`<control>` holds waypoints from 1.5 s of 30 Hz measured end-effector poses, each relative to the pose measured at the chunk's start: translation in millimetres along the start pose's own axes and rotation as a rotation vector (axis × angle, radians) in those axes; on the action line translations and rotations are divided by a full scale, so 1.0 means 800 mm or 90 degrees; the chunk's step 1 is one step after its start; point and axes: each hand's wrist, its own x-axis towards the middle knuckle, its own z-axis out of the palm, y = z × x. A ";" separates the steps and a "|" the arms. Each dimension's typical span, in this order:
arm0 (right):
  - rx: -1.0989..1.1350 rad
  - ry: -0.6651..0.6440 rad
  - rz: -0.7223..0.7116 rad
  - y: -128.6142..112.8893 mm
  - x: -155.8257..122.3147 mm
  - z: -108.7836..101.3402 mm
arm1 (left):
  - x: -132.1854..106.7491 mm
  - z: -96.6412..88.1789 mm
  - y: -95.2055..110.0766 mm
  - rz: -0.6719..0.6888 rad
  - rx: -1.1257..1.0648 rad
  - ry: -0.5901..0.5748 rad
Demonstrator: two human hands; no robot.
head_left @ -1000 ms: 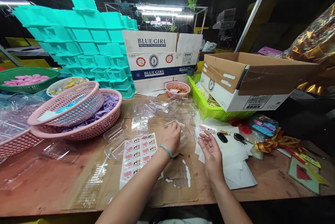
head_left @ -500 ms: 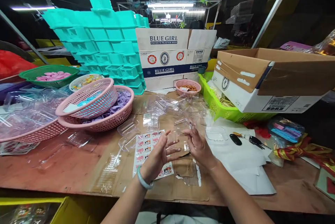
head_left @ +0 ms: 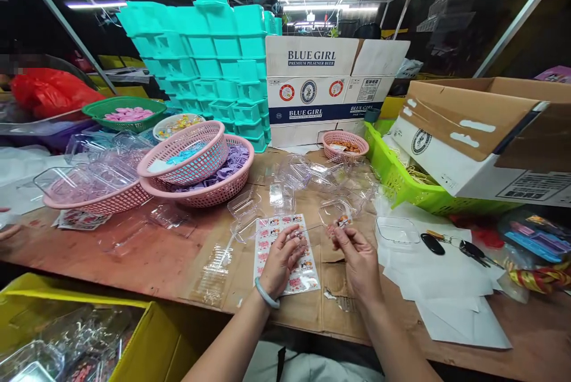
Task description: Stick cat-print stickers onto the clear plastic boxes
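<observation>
My right hand (head_left: 362,260) pinches a small sticker (head_left: 342,221) with a cat and a pink print, held over the cardboard. Just left of it, my left hand (head_left: 282,258), a pale bangle on its wrist, is closed with curled fingers. A thin clear edge runs from its fingertips toward the sticker; what it belongs to I cannot make out. Under the left hand lies a sheet of stickers (head_left: 263,257) with rows of pink and cat prints. Several clear plastic cases (head_left: 294,171) are scattered beyond my hands, and one clear case (head_left: 397,231) sits on white paper at right.
Pink baskets (head_left: 209,194) of purple and blue pieces stand left, before stacked turquoise bins (head_left: 209,31). A white carton (head_left: 334,90) stands behind. At right are a green basket (head_left: 401,191), a tilted box (head_left: 446,150) and keys (head_left: 475,251). Another person's hand (head_left: 9,231) shows at the left edge.
The view has swung left, so things sit further right. My left hand's spread fingers have curled closed, and a sticker now shows clearly in my right fingertips.
</observation>
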 end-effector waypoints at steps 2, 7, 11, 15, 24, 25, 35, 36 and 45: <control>0.000 0.019 0.076 0.009 -0.014 0.009 | 0.001 -0.002 -0.005 -0.004 -0.030 -0.018; 0.007 0.051 0.125 0.019 -0.035 0.027 | 0.004 -0.008 -0.012 -0.004 -0.069 -0.055; 0.062 0.078 0.138 0.018 -0.039 0.040 | 0.003 -0.011 -0.014 0.002 -0.092 -0.066; 0.085 0.086 0.145 0.021 -0.040 0.047 | 0.001 -0.011 -0.014 0.000 -0.104 -0.067; 0.110 0.068 0.178 0.036 -0.041 0.048 | 0.004 -0.012 -0.013 -0.002 -0.108 -0.071; 0.110 0.065 0.180 0.037 -0.040 0.047 | 0.004 -0.012 -0.013 -0.003 -0.108 -0.071; 0.110 0.075 0.175 0.039 -0.037 0.047 | 0.005 -0.014 -0.015 -0.008 -0.103 -0.069; 0.115 0.074 0.178 0.040 -0.037 0.047 | 0.005 -0.014 -0.015 -0.009 -0.103 -0.068; 0.151 0.077 0.200 0.036 -0.037 0.049 | 0.006 -0.015 -0.015 -0.011 -0.099 -0.063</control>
